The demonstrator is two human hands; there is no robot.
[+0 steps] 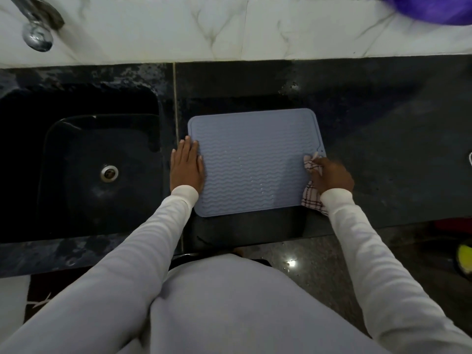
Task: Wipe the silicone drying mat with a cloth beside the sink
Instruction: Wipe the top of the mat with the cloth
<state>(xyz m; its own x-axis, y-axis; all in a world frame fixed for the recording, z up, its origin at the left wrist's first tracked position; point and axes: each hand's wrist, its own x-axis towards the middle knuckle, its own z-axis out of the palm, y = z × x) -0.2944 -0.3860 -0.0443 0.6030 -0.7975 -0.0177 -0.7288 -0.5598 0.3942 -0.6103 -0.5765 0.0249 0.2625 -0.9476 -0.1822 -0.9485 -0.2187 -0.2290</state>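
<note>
A blue-grey silicone drying mat [254, 162] with wavy ridges lies flat on the dark counter, just right of the sink. My left hand [187, 166] rests flat on the mat's left edge, fingers straight and pointing away from me. My right hand [330, 175] grips a pink checked cloth [313, 200] at the mat's right edge; the cloth bunches under the fingers and hangs out below the wrist. Small water drops glint in the mat's middle.
A black sink [84, 159] with a metal drain [109, 173] sits left of the mat. A chrome tap [38, 34] juts from the white marble wall at top left. Dark counter [396, 149] stretches right. A purple object [434, 8] lies at top right.
</note>
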